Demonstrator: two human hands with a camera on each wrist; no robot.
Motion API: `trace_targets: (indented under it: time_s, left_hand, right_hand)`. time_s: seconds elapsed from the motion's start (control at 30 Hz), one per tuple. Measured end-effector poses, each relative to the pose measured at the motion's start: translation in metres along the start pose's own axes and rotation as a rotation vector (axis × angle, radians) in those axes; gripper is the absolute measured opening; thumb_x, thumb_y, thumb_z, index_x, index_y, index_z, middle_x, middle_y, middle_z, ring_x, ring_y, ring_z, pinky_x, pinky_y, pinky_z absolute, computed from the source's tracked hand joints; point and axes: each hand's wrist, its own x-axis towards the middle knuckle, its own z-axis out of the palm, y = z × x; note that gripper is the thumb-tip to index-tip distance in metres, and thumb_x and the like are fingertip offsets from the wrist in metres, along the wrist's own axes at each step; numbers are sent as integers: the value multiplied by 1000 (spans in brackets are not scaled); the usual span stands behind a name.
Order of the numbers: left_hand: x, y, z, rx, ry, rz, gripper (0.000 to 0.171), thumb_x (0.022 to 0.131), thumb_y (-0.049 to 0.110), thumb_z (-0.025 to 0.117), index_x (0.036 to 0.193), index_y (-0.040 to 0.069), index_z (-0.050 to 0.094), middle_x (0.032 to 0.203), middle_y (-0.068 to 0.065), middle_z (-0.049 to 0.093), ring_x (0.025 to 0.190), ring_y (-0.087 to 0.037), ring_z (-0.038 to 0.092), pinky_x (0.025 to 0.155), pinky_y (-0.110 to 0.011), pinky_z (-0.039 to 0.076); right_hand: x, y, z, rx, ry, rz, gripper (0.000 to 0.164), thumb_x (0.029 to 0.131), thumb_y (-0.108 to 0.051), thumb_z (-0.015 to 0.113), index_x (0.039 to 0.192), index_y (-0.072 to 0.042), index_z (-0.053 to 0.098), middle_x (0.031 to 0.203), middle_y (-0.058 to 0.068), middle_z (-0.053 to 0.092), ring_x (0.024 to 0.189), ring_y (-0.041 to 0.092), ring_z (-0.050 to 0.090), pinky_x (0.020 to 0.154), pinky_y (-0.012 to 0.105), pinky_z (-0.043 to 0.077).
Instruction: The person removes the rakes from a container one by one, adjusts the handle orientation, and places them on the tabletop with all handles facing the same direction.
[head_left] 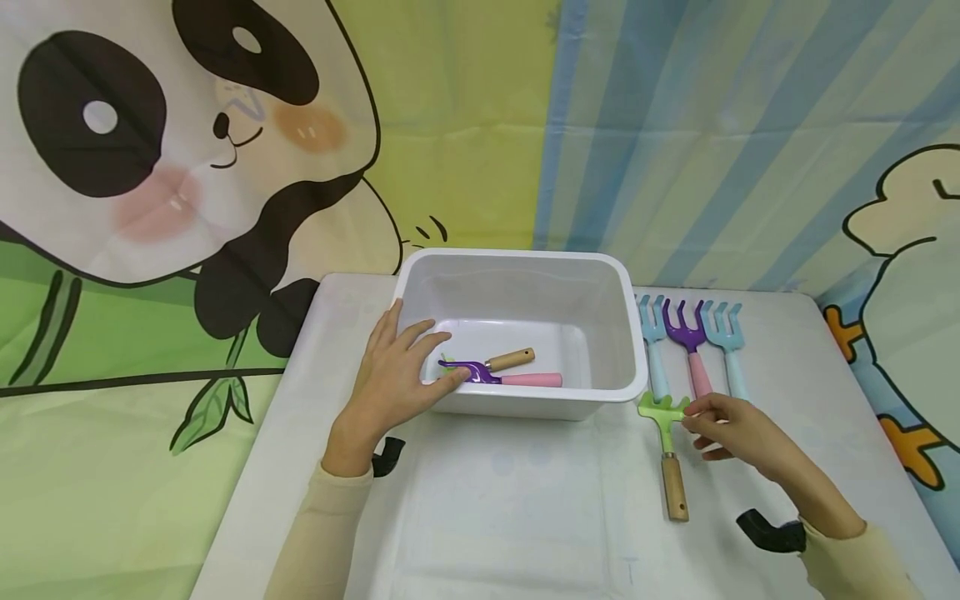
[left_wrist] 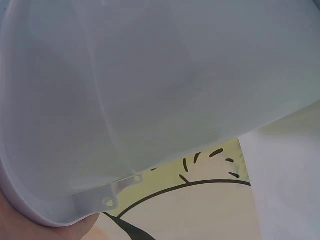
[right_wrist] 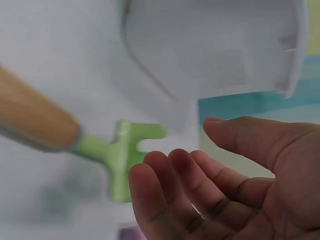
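My left hand (head_left: 397, 367) rests spread across the front left corner of a white plastic bin (head_left: 525, 403), whose outer wall (left_wrist: 165, 90) fills most of the left wrist view. Inside lie a purple hand tool with a pink handle (head_left: 531, 380) and a wooden-handled tool (head_left: 512, 359) with a bit of green at its head. To the right of the bin, my right hand (head_left: 738, 429) hovers with loosely bent fingers beside a green hand rake (head_left: 666, 417) with a wooden handle (right_wrist: 35, 110). Nothing shows between its thumb and fingers in the right wrist view.
Behind the green rake lie a light blue rake (head_left: 656, 350), a purple rake with a pink handle (head_left: 694, 354) and another light blue rake (head_left: 730, 350). All lie on a white-covered table (head_left: 517, 508). A printed cloth (head_left: 457, 125) hangs behind the table.
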Motion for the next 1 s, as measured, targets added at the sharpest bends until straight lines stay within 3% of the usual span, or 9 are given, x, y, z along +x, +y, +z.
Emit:
trace_targets:
  time_s: [0.23,0.53,1.0]
  left_hand:
    - [1,-1,-1,-5,11,-2,72,87,73,53,128,16,69,139,-14,57,148,-43,13,120,-51,5]
    - [2,-1,-3,-4,26,6,73,87,75,51,125,16,70,138,-15,58,147,-45,16,119,-55,11]
    - [-1,-2,1,17,41,39,78,88,80,43,123,16,71,137,-14,59,146,-47,18,119,-54,10]
  right_hand:
    - [3,-47,-22,-58,26,-133,42,100,-25,64,124,8,53,100,16,66,85,28,68,70,37,61]
    - [8,-108,-38,-167,35,-242,39,101,-28,63,124,2,55,101,15,66,84,25,69,69,34,61]
    - [43,-197,-26,-228,-44,-345,36,99,-33,64,124,-8,59,102,11,66,87,25,68,76,36,58]
